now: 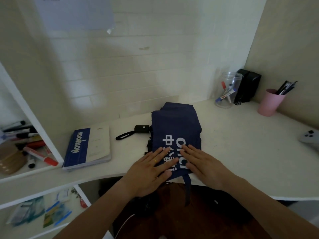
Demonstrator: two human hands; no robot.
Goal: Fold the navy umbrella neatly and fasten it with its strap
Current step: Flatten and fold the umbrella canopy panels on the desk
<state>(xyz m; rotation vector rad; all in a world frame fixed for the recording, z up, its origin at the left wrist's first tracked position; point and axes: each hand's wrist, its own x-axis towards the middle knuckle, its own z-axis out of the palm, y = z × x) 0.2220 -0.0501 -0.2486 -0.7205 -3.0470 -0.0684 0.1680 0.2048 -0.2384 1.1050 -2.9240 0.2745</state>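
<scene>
Here, both hands lie flat on the navy umbrella (176,131), palms down, fingers straight and slightly spread. The left hand (150,169) presses the near left part of the folded cloth, its fingertips reaching onto the white lettering; a yellow ring shows on one finger. The right hand (202,166) presses the near right part, fingers angled toward the left hand. Neither hand curls round or pinches anything.

Hard to read: the white print on the cloth is partly covered by the fingers. The strap (188,187) hangs off the near edge of the desk (241,144) between the two wrists, its lower end lost in the dark below. Whether it carries a fastener cannot be told.

The umbrella lies folded into a flat stack at the desk's near edge, running away from the person. Its black handle (142,128) juts out to the left, with a black wrist loop (124,135) trailing on the desk.

Left of the handle sits a blue-and-white notebook (88,146). At far right stand a clear jar of markers (227,90), a black box (247,87) and a pink cup of pens (271,102). A grey controller (309,138) is cut off by the right edge.
</scene>
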